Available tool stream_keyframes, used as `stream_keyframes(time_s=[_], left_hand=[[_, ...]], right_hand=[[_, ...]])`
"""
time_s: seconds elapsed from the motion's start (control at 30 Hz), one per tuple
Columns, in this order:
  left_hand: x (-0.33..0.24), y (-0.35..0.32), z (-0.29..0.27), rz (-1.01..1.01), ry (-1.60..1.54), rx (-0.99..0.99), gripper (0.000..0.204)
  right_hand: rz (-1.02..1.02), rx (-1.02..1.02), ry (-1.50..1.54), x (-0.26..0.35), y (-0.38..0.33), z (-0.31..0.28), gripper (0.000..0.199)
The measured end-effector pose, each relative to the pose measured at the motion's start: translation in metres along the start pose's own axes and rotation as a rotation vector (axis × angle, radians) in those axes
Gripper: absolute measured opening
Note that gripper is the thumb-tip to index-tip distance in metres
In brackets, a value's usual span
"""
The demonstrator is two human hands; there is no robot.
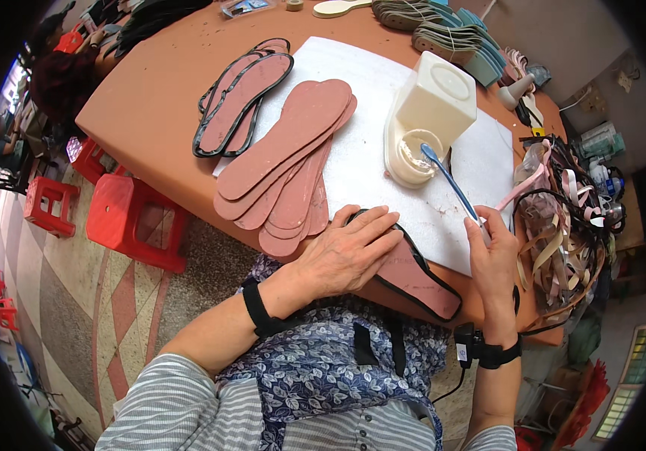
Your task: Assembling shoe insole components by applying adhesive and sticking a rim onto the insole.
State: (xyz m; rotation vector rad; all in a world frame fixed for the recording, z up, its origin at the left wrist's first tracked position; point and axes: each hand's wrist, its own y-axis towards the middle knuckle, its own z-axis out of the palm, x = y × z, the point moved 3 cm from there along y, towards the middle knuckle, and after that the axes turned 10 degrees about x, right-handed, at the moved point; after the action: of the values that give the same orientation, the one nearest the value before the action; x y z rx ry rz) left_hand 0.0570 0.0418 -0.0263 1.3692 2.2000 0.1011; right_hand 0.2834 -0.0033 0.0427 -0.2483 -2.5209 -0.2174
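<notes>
Pink insole (pixel 420 279) under flat left hand (pixel 349 252), right hand (pixel 492 252) gripping brush (pixel 450 184)

My orange-brown table (pixel 157 98) carries a white sheet (pixel 368 150) across its middle; black-rimmed soles (pixel 242 96) lie near its left edge, grey-green soles (pixel 443 34) at the far edge, straps (pixel 563 218) along the right edge.

Left hand (pixel 349 252): palm down, fingers spread flat and extended toward right, pressing downward; black strap around wrist, forearm bare, entering from lower left. Right hand (pixel 493 252): raised upright, fingers curled in pinch grip near top, thumb side facing left; black band with small device on wrist, forearm rising from lower edge.
</notes>
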Motion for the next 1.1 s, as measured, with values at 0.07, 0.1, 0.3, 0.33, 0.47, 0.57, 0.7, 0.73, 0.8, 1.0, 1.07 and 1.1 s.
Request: stream_keyframes(time_s=[0.07, 0.1, 0.3, 0.33, 0.47, 0.57, 0.7, 0.73, 0.8, 1.0, 1.07, 1.1], left_hand=[[0.0, 0.001, -0.002, -0.001, 0.001, 0.009, 0.039], [-0.001, 0.001, -0.003, -0.004, 0.004, 0.017, 0.04], [-0.001, 0.001, -0.005, 0.007, -0.004, 0.027, 0.043], [-0.001, 0.001, -0.004, 0.009, -0.005, 0.031, 0.043], [0.0, 0.001, -0.001, 0.001, -0.003, 0.034, 0.042], [0.0, 0.001, -0.002, 0.002, -0.012, 0.033, 0.042], [-0.001, 0.001, -0.004, 0.023, 0.018, -0.037, 0.031], [-0.001, 0.001, -0.004, 0.02, 0.019, -0.036, 0.031], [-0.001, 0.002, -0.003, 0.023, 0.008, -0.031, 0.031], [0.0, 0.002, -0.003, -0.002, 0.0, 0.03, 0.041], [0.0, 0.002, -0.003, 0.0, -0.001, 0.032, 0.041], [0.0, 0.002, -0.003, 0.001, -0.003, 0.033, 0.041]], right_hand=[[-0.002, -0.023, 0.03, -0.002, -0.002, 0.0, 0.021], [-0.038, -0.042, 0.041, -0.001, -0.003, 0.0, 0.021], [-0.015, -0.009, 0.103, 0.003, -0.007, 0.002, 0.021], [-0.003, 0.01, 0.115, 0.004, -0.005, 0.003, 0.02], [-0.005, -0.012, 0.255, 0.004, 0.001, 0.009, 0.019], [0.03, 0.022, 0.351, 0.005, 0.002, 0.007, 0.02], [0.098, 0.13, 0.323, 0.0, -0.001, 0.006, 0.021], [0.139, 0.16, 0.35, -0.003, -0.004, 0.007, 0.021], [0.164, 0.175, 0.387, -0.014, -0.009, 0.007, 0.021], [0.176, 0.151, 0.36, -0.026, -0.009, 0.02, 0.021], [0.146, 0.105, 0.292, -0.024, -0.008, 0.019, 0.022], [0.137, 0.138, 0.248, -0.023, -0.007, 0.019, 0.023]])
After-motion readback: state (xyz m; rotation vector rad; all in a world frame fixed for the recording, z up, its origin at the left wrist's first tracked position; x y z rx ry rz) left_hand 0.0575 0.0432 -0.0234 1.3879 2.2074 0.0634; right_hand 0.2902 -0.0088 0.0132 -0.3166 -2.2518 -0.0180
